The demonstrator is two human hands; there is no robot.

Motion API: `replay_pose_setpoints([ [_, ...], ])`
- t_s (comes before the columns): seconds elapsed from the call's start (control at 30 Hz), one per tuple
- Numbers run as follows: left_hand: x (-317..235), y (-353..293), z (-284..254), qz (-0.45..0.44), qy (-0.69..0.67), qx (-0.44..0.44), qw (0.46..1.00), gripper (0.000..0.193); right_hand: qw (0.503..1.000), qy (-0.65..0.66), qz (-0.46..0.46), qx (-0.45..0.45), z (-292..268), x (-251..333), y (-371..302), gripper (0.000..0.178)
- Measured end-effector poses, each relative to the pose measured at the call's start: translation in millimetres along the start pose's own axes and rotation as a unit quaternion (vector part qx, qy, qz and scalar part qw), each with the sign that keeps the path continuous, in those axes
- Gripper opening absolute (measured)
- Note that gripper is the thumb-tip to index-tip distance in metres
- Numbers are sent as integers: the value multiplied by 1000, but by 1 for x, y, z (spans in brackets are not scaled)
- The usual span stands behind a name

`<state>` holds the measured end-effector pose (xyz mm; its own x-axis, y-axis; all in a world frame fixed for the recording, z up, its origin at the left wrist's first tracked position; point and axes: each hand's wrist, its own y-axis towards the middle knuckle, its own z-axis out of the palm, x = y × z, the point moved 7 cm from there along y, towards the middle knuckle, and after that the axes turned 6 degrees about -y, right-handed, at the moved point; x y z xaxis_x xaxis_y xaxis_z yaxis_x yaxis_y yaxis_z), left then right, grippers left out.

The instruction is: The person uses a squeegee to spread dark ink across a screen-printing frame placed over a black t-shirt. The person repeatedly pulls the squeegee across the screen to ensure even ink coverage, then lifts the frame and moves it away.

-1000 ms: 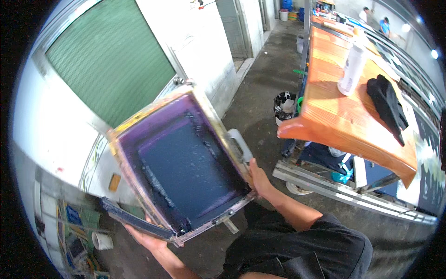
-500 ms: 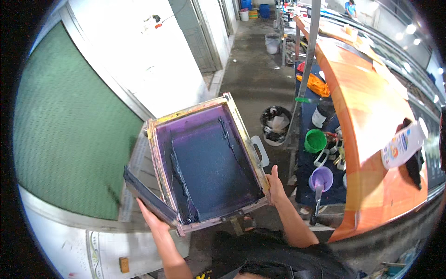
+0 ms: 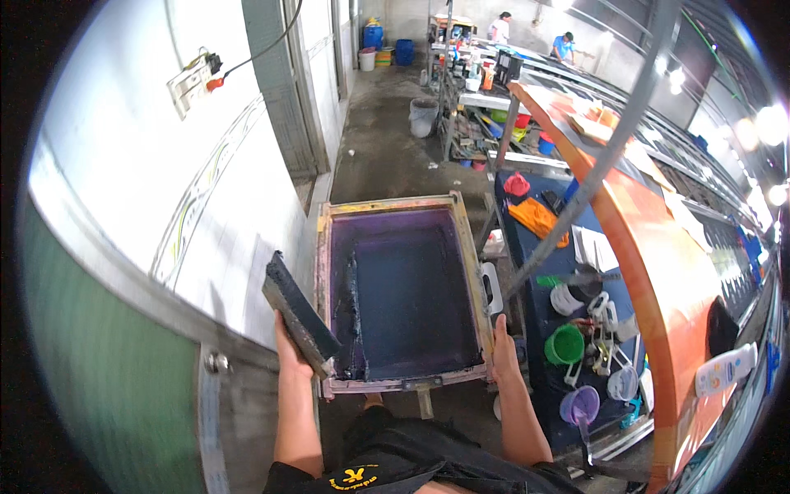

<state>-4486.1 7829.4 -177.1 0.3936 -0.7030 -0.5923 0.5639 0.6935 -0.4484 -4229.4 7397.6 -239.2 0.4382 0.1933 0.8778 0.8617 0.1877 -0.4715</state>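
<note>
A wooden-edged screen printing frame (image 3: 403, 206) is held out before me, its dark mesh wet with ink and purple round the borders. A thick ridge of dark ink runs down the mesh's left side. My left hand (image 3: 294, 360) grips an ink-coated squeegee (image 3: 296, 309), tilted against the frame's near left corner; whether those fingers also hold the frame is hidden. My right hand (image 3: 504, 354) is closed on the frame's right edge, thumb up, with the fingers beneath out of sight. Just above that thumb, a white handle (image 3: 491, 288) shows beside the frame.
To the right, a low dark-blue shelf (image 3: 527, 247) carries a green cup (image 3: 564, 344), a purple cup (image 3: 579, 405) and an orange cloth (image 3: 539, 220). Above it runs an orange-covered table (image 3: 634, 247) with a slanting metal post (image 3: 592, 177). A bucket (image 3: 423, 118) stands ahead; two people work far off.
My view has swung right and up along the aisle. The frame has turned from tilted to nearly straight, and the squeegee now stands steeper at its left. Both hands keep their holds.
</note>
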Motion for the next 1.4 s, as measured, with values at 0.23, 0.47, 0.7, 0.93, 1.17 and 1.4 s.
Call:
replay_pose_setpoints([
  [0.23,-38,177,134,-121,13,85,989,75,997,52,35,-50,64,63,86,73],
  [0.47,-16,354,256,-203,82,55,974,70,983,56,104,-140,118,82,229,87],
  [0.7,-36,566,346,-150,121,12,981,72,982,125,127,-66,211,165,481,82],
  [0.93,-96,751,395,-59,81,10,995,70,997,26,63,20,312,338,680,92],
  [1.17,-99,919,476,-93,15,28,995,73,996,76,28,43,396,450,829,86],
  [1.4,-100,1092,608,-111,45,67,991,74,999,18,34,-38,432,524,944,74],
])
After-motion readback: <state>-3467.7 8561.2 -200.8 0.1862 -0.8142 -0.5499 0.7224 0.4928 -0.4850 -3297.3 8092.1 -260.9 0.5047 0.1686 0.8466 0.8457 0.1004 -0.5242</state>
